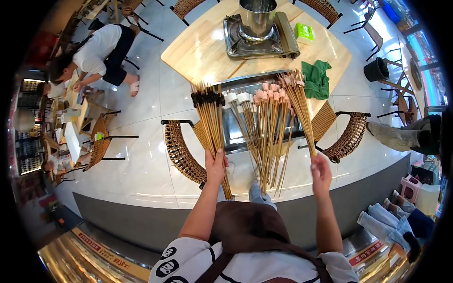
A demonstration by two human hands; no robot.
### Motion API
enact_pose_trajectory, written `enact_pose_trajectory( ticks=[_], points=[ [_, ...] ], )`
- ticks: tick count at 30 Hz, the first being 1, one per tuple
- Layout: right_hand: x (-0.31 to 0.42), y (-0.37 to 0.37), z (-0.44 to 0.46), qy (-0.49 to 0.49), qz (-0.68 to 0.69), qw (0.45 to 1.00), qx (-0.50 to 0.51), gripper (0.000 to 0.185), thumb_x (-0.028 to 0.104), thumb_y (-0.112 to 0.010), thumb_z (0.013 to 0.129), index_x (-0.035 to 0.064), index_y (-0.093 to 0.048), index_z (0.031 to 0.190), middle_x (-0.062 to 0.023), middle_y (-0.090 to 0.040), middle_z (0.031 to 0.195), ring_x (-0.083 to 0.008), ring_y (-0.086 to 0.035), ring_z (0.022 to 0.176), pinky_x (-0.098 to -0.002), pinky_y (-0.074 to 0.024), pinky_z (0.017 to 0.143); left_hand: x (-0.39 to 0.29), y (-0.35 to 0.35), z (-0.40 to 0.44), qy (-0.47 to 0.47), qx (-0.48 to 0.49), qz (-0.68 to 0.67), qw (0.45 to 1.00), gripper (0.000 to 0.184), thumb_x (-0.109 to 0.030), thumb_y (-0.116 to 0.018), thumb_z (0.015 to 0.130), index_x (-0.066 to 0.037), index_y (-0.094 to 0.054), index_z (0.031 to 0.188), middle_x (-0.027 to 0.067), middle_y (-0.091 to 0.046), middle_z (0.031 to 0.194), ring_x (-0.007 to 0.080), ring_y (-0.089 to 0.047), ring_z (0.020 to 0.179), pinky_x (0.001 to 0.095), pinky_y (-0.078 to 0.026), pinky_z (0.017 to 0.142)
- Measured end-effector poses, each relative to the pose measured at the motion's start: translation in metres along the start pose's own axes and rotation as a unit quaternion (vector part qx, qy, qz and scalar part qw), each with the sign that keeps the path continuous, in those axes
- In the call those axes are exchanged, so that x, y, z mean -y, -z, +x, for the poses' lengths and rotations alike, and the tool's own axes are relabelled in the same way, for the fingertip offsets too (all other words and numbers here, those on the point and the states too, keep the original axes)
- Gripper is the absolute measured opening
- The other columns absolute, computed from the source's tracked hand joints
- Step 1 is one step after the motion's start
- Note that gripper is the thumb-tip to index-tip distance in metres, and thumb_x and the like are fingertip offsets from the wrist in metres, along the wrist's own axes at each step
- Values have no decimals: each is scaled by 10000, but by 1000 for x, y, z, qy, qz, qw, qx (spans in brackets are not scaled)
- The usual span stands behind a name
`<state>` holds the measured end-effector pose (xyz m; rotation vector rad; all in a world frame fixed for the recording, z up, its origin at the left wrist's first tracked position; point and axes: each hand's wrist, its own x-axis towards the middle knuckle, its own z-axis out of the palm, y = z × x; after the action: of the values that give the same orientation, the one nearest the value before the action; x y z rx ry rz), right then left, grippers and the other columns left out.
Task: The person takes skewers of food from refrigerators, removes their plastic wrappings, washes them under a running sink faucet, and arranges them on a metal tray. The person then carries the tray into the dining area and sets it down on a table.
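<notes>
My left hand (pixel 215 167) is closed around a bundle of thin skewers (pixel 214 127) with dark pieces of food at their far ends; the bare sticks stick out below my fist. At the right, my right hand (pixel 321 175) has its fingers curled at the lower end of a second bundle of skewers (pixel 302 118), tipped with pale pinkish food; the stick ends there are hidden. Between them a metal tray (pixel 231 141) holds more skewers: some with white pieces (pixel 243 97), many with pink pieces (pixel 272 94). Their sticks overhang the near edge.
On the wooden table (pixel 188 59) stand a portable gas stove (pixel 236 45) with a metal pot (pixel 257 19), a green packet (pixel 304 33) and a green cloth (pixel 316 79). Woven chairs (pixel 181 153) flank the tray. A person (pixel 101 52) bends over another table at left.
</notes>
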<state>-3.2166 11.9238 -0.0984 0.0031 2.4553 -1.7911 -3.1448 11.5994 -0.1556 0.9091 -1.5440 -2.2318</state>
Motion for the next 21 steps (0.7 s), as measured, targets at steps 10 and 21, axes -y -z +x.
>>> enact_pose_trajectory(
  ticks=[10, 21],
  points=[
    [112, -103, -54, -17, 212, 972, 102, 292, 53, -504, 888, -23, -471, 1168, -126, -575, 1072, -171, -580, 944, -285, -459, 843, -113, -40, -61, 3, 187, 6, 982, 223, -198, -490, 918, -26, -388, 1016, 137, -609, 882, 207, -639, 724, 275, -516, 584],
    [161, -85, -150, 54, 257, 955, -138, 330, 49, -574, 837, -10, -488, 1150, -49, -596, 946, -115, -551, 874, -261, -446, 816, -171, -116, -107, -4, 425, 54, 904, 159, -115, -535, 876, -21, -457, 978, 68, -558, 742, 127, -533, 564, 249, -449, 489]
  ],
)
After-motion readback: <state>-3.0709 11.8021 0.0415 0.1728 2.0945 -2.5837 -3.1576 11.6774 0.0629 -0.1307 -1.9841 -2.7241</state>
